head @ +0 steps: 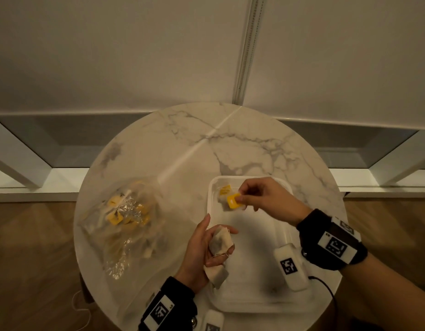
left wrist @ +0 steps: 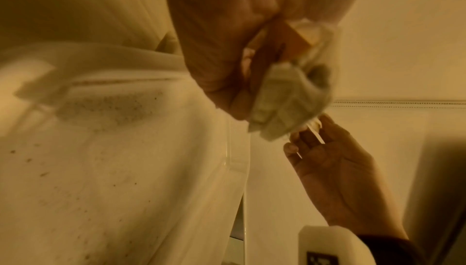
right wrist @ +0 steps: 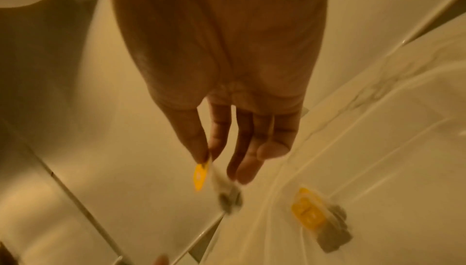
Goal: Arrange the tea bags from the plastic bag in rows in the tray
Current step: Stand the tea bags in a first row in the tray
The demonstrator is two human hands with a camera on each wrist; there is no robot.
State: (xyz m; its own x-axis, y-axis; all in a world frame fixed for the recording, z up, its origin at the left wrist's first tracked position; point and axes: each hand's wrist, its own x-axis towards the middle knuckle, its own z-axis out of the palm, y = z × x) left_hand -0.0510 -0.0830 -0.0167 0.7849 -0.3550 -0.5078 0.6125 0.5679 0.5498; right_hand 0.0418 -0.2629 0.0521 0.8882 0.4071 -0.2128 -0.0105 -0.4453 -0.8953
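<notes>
A clear plastic bag (head: 120,223) with several yellow-tagged tea bags lies on the left of the round marble table (head: 206,144). A white tray (head: 254,271) sits on the right. One tea bag (head: 224,189) (right wrist: 317,215) lies in the tray's far left corner. Just above it my right hand (head: 240,199) (right wrist: 209,155) pinches the yellow tag (right wrist: 200,177) of another tea bag (head: 234,202), whose pouch (right wrist: 228,195) hangs below. My left hand (head: 199,244) (left wrist: 227,50) hovers at the tray's left rim, holding a small bunch of tea bags (head: 221,240) (left wrist: 282,106).
Tea dust specks the tray floor (left wrist: 113,110). A white camera block (head: 290,268) on my right wrist hangs over the tray's right side. The table edge is close behind both wrists. A wall and low white ledge stand beyond the table, over a wooden floor.
</notes>
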